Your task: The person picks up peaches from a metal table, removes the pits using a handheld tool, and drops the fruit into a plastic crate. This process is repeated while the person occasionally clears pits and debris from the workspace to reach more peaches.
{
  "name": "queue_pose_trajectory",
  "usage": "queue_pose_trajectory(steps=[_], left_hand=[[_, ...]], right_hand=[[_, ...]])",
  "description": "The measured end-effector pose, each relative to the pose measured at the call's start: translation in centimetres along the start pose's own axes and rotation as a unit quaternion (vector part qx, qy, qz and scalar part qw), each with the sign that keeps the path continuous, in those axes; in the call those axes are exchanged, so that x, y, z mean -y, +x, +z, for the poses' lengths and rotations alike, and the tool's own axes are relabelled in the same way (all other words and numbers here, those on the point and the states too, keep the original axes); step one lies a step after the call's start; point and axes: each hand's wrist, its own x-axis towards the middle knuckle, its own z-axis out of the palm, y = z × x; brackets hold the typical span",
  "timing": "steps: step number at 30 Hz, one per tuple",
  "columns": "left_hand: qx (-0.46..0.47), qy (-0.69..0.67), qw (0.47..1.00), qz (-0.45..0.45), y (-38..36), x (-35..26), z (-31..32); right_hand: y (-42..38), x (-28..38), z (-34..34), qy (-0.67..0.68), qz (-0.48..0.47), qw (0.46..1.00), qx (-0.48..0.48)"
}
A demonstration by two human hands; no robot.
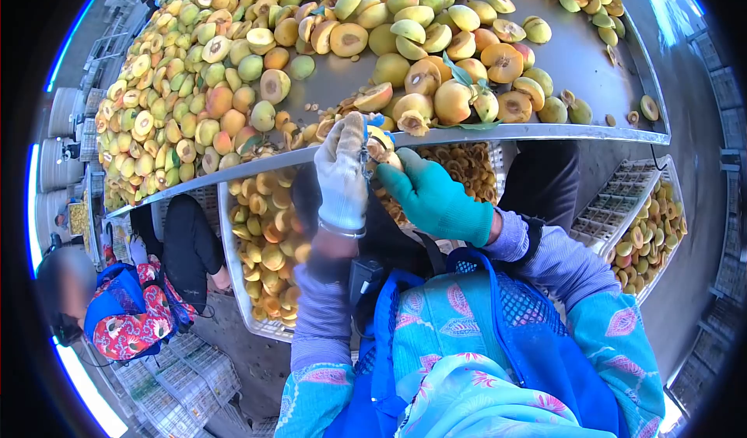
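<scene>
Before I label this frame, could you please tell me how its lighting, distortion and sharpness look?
Head view: strong fisheye, with black corners and the metal table edge bowed; bright daylight gives glare on the bare metal at the upper right; the left hand, the right hand and the fruit piece between them are reasonably sharp; a person at the lower left is blurred.

Your left hand [342,175] and right hand [433,198] cover most of the fruit [381,148] between them, so you cannot tell its state. The small tool [364,158] there is too tiny to identify. The counter [576,64] runs off the top edge.
</scene>
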Motion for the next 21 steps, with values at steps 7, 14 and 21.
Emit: queue_pose_trajectory(steps=[7, 14, 21], left_hand=[[0.009, 0.065, 0.997, -0.041, 1.2, 0.6, -1.1], [0.105, -0.170, 0.970, -0.141, 1.6, 1.4, -1.9], [-0.104, -0.310, 0.933, -0.148, -2.2, 0.8, -5.3]], right_hand=[[-0.4, -0.8, 3.7, 0.122, 0.034, 0.991, -0.048], [-0.7, 2.1, 1.7, 0.689, 0.303, 0.611, 0.245], [-1.2, 2.6, 1.6, 0.686, 0.339, 0.561, 0.316]])
